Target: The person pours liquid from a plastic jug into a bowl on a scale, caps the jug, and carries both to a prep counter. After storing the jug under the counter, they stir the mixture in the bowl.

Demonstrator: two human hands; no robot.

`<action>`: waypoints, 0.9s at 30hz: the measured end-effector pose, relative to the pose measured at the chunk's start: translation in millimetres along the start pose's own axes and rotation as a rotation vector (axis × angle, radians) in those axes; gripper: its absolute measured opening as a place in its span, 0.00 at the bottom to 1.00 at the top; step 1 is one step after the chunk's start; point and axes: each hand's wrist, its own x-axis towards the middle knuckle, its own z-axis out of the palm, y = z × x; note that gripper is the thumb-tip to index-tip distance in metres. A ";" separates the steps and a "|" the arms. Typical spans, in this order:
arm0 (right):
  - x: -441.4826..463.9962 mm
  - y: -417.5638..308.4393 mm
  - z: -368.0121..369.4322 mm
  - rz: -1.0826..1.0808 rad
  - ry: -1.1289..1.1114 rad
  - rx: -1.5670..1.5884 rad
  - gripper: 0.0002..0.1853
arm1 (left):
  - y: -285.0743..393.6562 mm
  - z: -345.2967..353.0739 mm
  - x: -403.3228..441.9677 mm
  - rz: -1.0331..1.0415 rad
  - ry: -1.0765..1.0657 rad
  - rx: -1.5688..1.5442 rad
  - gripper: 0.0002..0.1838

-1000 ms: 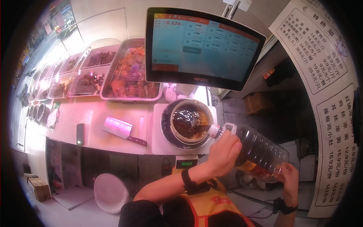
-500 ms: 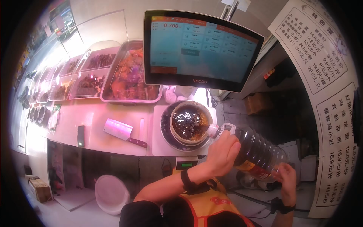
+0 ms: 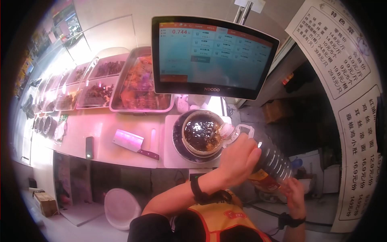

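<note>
My left hand [image 3: 238, 158] is closed round the handle near the neck of a large clear plastic bottle [image 3: 275, 161] with dark liquid in it. The bottle is tilted, its mouth at the right rim of a round tub [image 3: 184, 139] that holds dark, glossy liquid. At the bottle's base is my right hand [image 3: 294, 192], its fingers pressed against the plastic. The tub stands in a dark bowl [image 3: 177, 146] on a white scale plate [image 3: 168, 159]. Whether liquid is flowing from the mouth is hard to make out.
A monitor [image 3: 211, 89] reading 0.744 stands behind the tub. To the left lie a cleaver [image 3: 128, 139] and a black device [image 3: 89, 147] on the counter [image 3: 76, 139]. Food trays [image 3: 142, 105] line the back. A menu sheet [image 3: 354, 92] hangs at the right.
The bottle's base and my right hand have moved left and slightly down. The bottle's mouth has risen to the tub's rim. The monitor's number has gone from 0.626 through 0.700 to 0.744.
</note>
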 end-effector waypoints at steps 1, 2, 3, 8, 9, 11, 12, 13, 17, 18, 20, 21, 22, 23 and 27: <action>0.3 1.4 2.5 0.027 0.011 0.041 0.13 | 3.1 -0.6 1.3 -0.007 -0.010 0.007 0.10; 3.0 5.5 1.2 0.027 0.009 0.042 0.13 | 6.2 -1.1 3.0 -0.007 -0.010 0.009 0.10; 7.4 13.2 -2.4 0.033 -0.054 0.132 0.12 | 9.5 -1.4 4.8 0.003 -0.019 0.010 0.09; 32.1 54.5 -12.9 0.210 -0.254 0.526 0.17 | 40.5 0.0 10.8 0.013 -0.121 0.006 0.09; 33.7 54.9 -3.9 0.242 -0.294 0.612 0.19 | 51.6 0.5 11.7 0.053 -0.161 -0.032 0.10; 37.8 55.6 11.7 0.298 -0.367 0.749 0.21 | 73.1 1.5 12.5 0.121 -0.255 -0.129 0.12; 42.6 56.2 17.9 0.307 -0.398 0.765 0.21 | 84.4 3.9 10.6 0.122 -0.270 -0.126 0.12; 46.5 59.5 18.8 0.322 -0.429 0.767 0.21 | 96.0 8.1 7.2 0.126 -0.354 -0.176 0.12; 63.2 79.5 18.7 0.337 -0.527 0.630 0.22 | 129.1 27.1 -13.5 0.101 -0.601 -0.269 0.16; 67.6 84.4 17.3 0.332 -0.552 0.583 0.22 | 132.9 32.5 -20.1 0.099 -0.617 -0.265 0.16; 77.1 94.4 13.7 0.326 -0.599 0.490 0.22 | 140.1 43.5 -29.4 0.071 -0.832 -0.320 0.19; 80.8 99.7 11.2 0.316 -0.621 0.438 0.22 | 146.2 41.9 -26.0 -0.002 -0.974 -0.354 0.21; 84.8 105.2 9.0 0.313 -0.644 0.394 0.22 | 149.0 46.1 -29.2 -0.010 -0.987 -0.348 0.21; 89.9 109.7 6.9 0.308 -0.669 0.352 0.23 | 151.6 51.0 -33.0 -0.037 -1.039 -0.355 0.20; 106.9 126.2 0.3 0.276 -0.755 0.224 0.23 | 153.7 68.4 -45.8 -0.039 -1.066 -0.350 0.19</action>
